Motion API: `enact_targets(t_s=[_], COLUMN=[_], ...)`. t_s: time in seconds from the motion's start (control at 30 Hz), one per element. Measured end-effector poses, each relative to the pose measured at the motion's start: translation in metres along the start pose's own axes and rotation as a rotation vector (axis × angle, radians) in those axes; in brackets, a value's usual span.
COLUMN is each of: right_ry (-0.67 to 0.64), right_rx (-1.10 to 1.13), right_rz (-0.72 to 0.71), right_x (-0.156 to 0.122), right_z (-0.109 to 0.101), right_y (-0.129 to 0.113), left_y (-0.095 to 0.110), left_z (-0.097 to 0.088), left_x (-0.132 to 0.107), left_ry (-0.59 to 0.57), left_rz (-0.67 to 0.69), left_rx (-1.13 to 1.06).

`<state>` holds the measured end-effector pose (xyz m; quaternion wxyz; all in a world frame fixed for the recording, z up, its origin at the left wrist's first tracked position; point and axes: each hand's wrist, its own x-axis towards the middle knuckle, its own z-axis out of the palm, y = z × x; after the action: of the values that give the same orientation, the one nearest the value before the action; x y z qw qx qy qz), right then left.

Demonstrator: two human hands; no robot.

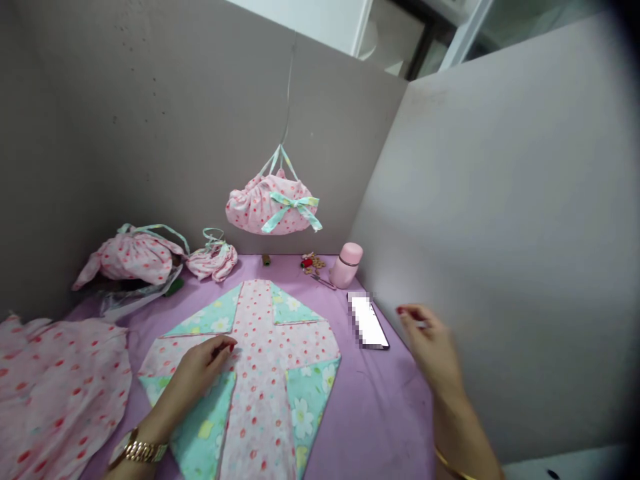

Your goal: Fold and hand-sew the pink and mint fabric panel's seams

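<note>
A cross-shaped pink cloth with red dots lies flat on the lilac table cover, with mint floral fabric showing at its corners. My left hand rests on the cloth's left arm, its fingers curled near the central strip. A gold wristwatch sits on that wrist. My right hand hangs above the table's right side, beside the grey partition, with its fingers bunched. Whether those fingertips hold something small is impossible to make out. Nearest to this hand is a phone lying face up, its top blurred.
A tied pink bag hangs from a cord against the back wall. Two similar bags sit at the back left, and a pink dotted cloth lies at the left. A pink bottle, small buttons and a spool stand at the back.
</note>
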<state>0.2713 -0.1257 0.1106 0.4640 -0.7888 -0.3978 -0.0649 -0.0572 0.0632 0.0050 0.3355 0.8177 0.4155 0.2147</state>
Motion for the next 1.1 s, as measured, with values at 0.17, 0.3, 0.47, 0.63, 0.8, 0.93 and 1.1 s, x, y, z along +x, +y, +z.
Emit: enact_targets(t_s=[0.17, 0.3, 0.47, 0.63, 0.8, 0.93, 1.1], right_ry=[-0.307, -0.339, -0.409, -0.552, -0.679, -0.736, -0.729], right_rx=[-0.376, -0.370, -0.320, -0.292, -0.258, -0.207, -0.122], right_rz=[0.008, -0.021, -0.054, -0.012, 0.051, 0.057, 0.044], right_x=[-0.025, -0.035, -0.017, 0.009, 0.028, 0.031, 0.033], right_z=[0.057, 0.068, 0.085, 0.141, 0.184, 0.198, 0.207], right_y=[0.048, 0.056, 0.043, 0.027, 0.019, 0.017, 0.015], left_y=[-0.017, -0.046, -0.074, -0.076, -0.072, -0.074, -0.079], left_z=[-0.016, -0.045, -0.073, -0.075, -0.071, -0.068, -0.065], left_x=[0.000, 0.008, 0.025, 0.033, 0.031, 0.028, 0.024], left_ry=[0.092, 0.213, 0.260, 0.171, 0.164, 0.188, 0.228], left_rz=[-0.023, -0.090, -0.193, -0.244, -0.189, -0.154, -0.180], left_rx=[0.068, 0.197, 0.318, 0.316, 0.261, 0.200, 0.132])
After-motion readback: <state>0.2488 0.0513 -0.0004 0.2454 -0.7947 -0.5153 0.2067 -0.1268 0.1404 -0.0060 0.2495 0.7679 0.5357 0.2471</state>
